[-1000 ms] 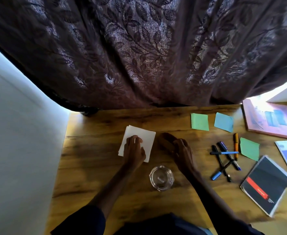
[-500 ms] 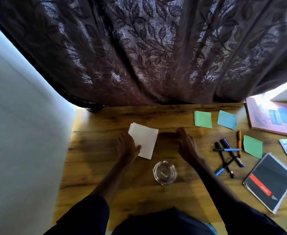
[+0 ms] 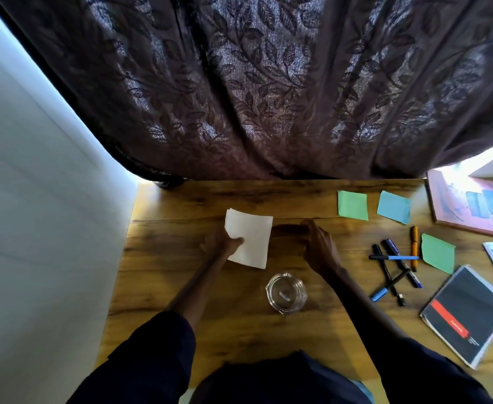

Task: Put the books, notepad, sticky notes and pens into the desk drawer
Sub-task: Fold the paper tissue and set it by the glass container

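Slid from on top, left hand [image 3: 220, 246] fingers now pinch the left edge of the white sheet [image 3: 252, 239], just beyond the glass ashtray [image 3: 286, 293]; right hand [image 3: 320, 249] loosely curled, empty. Light, floppy paper: an edge pinch suits.

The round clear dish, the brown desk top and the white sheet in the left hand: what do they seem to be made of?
Round clear dish: probably thick glass, glossy; the wood shows through. Brown desk top: wood or wood-look laminate, smooth; grain streaks. White sheet: thin matt paper, likely; its edge bends at the left hand.
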A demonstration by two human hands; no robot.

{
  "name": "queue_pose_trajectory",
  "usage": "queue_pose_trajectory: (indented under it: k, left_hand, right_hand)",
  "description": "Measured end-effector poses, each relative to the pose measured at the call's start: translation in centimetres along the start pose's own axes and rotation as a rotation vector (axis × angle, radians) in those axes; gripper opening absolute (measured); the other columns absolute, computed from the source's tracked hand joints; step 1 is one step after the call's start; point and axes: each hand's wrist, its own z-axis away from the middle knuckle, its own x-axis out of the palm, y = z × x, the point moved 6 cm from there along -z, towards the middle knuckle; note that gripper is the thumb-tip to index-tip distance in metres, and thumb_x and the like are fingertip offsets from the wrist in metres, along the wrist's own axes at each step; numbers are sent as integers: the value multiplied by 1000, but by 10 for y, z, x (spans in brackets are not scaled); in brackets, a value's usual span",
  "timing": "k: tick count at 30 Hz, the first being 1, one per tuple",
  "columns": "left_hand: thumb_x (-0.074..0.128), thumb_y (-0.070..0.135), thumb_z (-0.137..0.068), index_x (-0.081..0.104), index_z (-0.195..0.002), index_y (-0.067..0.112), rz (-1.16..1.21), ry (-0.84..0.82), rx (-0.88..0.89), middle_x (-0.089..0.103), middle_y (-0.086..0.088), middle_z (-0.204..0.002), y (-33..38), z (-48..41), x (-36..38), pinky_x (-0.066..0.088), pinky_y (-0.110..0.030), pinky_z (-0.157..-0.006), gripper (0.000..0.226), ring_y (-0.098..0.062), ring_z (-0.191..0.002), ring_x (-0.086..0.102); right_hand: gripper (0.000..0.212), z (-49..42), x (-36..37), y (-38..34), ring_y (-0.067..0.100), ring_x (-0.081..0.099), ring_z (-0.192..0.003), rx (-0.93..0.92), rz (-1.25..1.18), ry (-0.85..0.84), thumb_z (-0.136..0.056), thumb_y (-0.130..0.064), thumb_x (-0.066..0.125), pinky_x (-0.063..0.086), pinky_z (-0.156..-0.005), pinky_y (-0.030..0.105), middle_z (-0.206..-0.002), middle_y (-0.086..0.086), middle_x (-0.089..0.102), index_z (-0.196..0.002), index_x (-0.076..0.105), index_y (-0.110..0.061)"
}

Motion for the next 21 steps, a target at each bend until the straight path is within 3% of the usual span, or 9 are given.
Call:
queue_pose_trajectory:
  k: [4, 7, 10, 14, 15, 18, 21]
  left_hand:
    - [78, 49, -81, 55, -133, 11, 231, -25, 33, 64, -12, -131, -11, -2, -11, 56, -55, -95, 68, -31, -115, 63]
    - [80, 42, -85, 61, -126, 7, 375, -37, 205, 69, -8, -122, 13, 19, -46, 62, -45, -84, 57, -24, -103, 69]
    - [80, 49, -82, 63, -123, 15, 356, -66, 375, 68, 7, -111, 40, 39, -81, 62, -36, -79, 56, -15, -97, 68]
    - [78, 41, -86, 64, -120, 25, 472, -286, 465, 72, 9, -112, 72, 65, -105, 59, -30, -82, 40, -16, -104, 69]
    - [78, 36, -87, 65, -121, 22, 523, -357, 459, 74, 5, -114, 77, 71, -107, 59, -32, -85, 40, -18, -106, 70]
    - [79, 32, -86, 66, -128, 17, 617, -518, 450, 75, -1, -121, 83, 81, -104, 59, -40, -92, 47, -22, -112, 71]
    - [80, 34, -86, 69, -125, 15, 545, -554, 445, 76, -3, -118, 78, 80, -92, 59, -42, -94, 44, -24, -108, 72]
  right_hand:
    - [64, 1, -6, -6, 22, 65, -83, 39, -14, -75, -82, 5, 66, 56, -62, 32, -118, 15, 66, -139, 42, -11]
    - [78, 2, -22, -28, 32, 57, -120, 19, -65, -92, -83, -27, 81, 47, -92, 36, -142, 16, 53, -146, 40, -6]
    - [93, 3, -47, -54, 29, 47, -136, 97, -237, -47, -79, -49, 82, 40, -99, 34, -151, 9, 47, -152, 35, -15]
    - [110, -13, -55, -73, 19, 54, -132, 186, -659, -130, -52, -70, 88, 52, -103, 41, -146, 3, 54, -141, 49, -18]
    - [102, -14, -56, -74, 18, 60, -126, 213, -771, -151, -51, -67, 91, 55, -100, 43, -140, 4, 61, -134, 55, -19]
    - [50, -7, -62, -86, 25, 72, -106, 179, -935, -256, -81, -38, 84, 59, -91, 47, -116, 6, 75, -121, 68, -13]
    - [32, -2, -64, -81, 33, 73, -100, 187, -956, -251, -88, -29, 79, 57, -90, 54, -107, 10, 77, -108, 72, -6]
